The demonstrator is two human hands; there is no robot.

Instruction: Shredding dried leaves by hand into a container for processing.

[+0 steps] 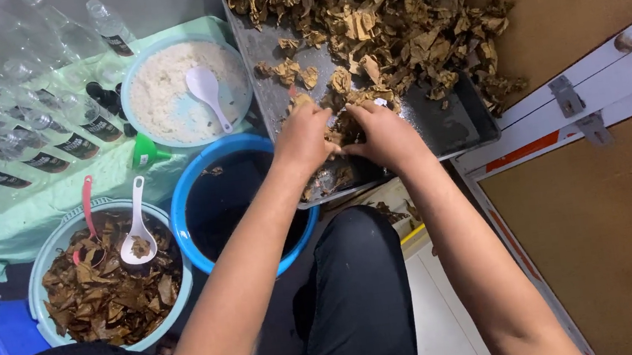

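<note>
Both hands meet on the tray's (445,127) near edge: left hand (303,138) and right hand (387,136) curl narrowly, pinching dried leaves (344,125) between fingertips; main heap at twelve o'clock.

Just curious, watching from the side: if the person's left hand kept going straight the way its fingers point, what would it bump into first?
The left hand would likely meet the heap of dry brown crumpled leaves on the grey metal tray, though depth is unclear.
</note>
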